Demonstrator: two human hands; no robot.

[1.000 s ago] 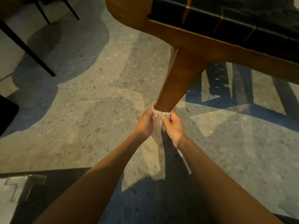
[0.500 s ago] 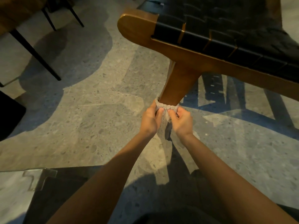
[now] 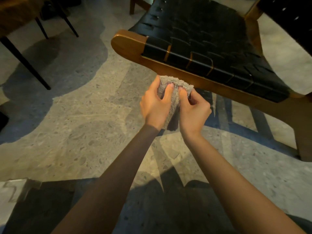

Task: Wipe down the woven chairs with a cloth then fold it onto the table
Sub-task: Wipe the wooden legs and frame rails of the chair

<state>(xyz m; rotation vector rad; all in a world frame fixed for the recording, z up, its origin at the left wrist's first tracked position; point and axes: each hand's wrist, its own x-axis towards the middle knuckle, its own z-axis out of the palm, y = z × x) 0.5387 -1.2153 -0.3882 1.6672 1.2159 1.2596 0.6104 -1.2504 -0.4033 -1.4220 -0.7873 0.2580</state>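
Observation:
A grey fluffy cloth [image 3: 175, 85] is wrapped round the top of the chair's front leg, which it hides, just under the wooden front rail [image 3: 170, 68] of a woven chair with a black strap seat [image 3: 211, 43]. My left hand [image 3: 156, 105] grips the cloth's left side, thumb on the front. My right hand [image 3: 194, 108] grips its right side, thumb pressed into the fabric. Both hands sit close together below the seat's front left corner.
A speckled stone floor [image 3: 84, 129] spreads to the left. Thin black legs of other furniture [image 3: 25, 61] stand at the upper left. The chair's right wooden leg [image 3: 302, 129] reaches the floor at the right. A pale object [image 3: 10, 190] lies at the lower left.
Both hands have slid the cloth up the chair leg from near the floor to just under the seat rail. The view has tilted up, showing more of the seat.

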